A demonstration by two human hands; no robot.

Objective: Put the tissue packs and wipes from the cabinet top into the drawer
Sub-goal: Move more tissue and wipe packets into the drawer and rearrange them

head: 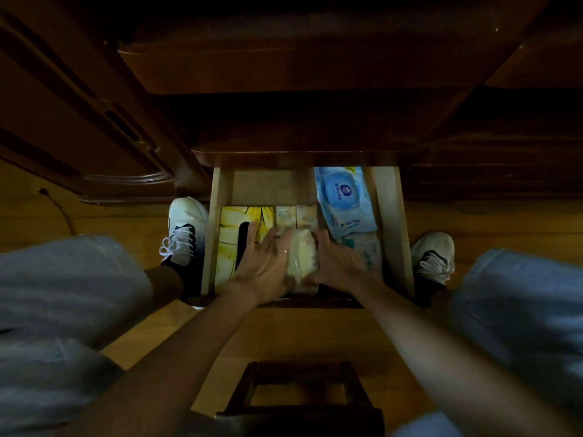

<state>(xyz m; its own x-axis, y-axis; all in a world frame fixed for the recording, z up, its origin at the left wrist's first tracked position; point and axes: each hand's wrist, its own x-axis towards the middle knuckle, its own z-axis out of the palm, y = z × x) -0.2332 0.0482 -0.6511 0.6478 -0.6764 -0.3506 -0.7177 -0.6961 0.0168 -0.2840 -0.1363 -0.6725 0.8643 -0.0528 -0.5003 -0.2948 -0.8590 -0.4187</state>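
Observation:
The pale wooden drawer point(392, 216) is pulled out below the dark cabinet. A pale yellow tissue pack point(302, 260) lies in its front middle, pressed between my left hand point(263, 263) and my right hand point(336, 261). Behind it lie two small tissue packs point(296, 217) side by side. A yellow patterned tissue pack point(232, 234) fills the left side. A blue wipes pack point(342, 198) rests at the back right, with a smaller light blue pack point(367, 250) in front of it, partly hidden by my right hand.
The dark cabinet top point(284, 64) overhangs the drawer's back. A small dark wooden stool point(299, 402) stands on the floor under my arms. My shoes point(184, 228) flank the drawer, and my knees fill the left and right edges.

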